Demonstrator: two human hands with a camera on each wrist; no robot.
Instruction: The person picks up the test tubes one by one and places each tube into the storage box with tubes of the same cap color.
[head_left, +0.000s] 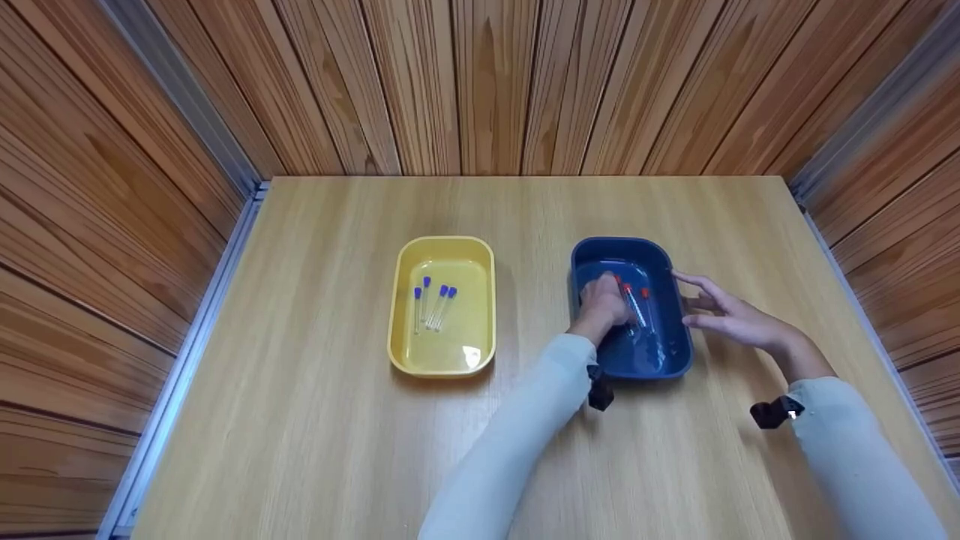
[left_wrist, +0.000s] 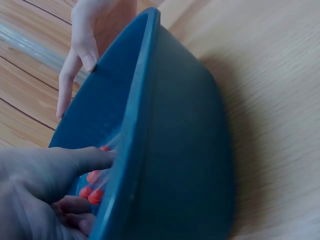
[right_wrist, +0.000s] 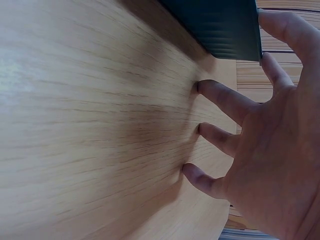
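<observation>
My left hand point(head_left: 604, 298) reaches into the blue tray point(head_left: 652, 366), beside several slender clear tubes with red caps point(head_left: 645, 293). In the left wrist view, its thumb point(left_wrist: 92, 159) lies above red caps point(left_wrist: 95, 196), and curled fingers show below them. The tray wall hides the fingertips, so whether a tube is held is unclear. My right hand point(head_left: 739, 321) is at the tray's right side with spread fingers. In the right wrist view, two of its digits touch the tray edge point(right_wrist: 240, 35), while three other fingertips point(right_wrist: 202, 127) meet the table.
A yellow tray point(head_left: 442, 369) stands to the left on the wooden table point(head_left: 300, 420), holding several clear tubes with purple caps point(head_left: 443, 290). Wood-panelled walls point(head_left: 487, 90) enclose the back and sides. Metal rails point(head_left: 202, 322) run along the table's side edges.
</observation>
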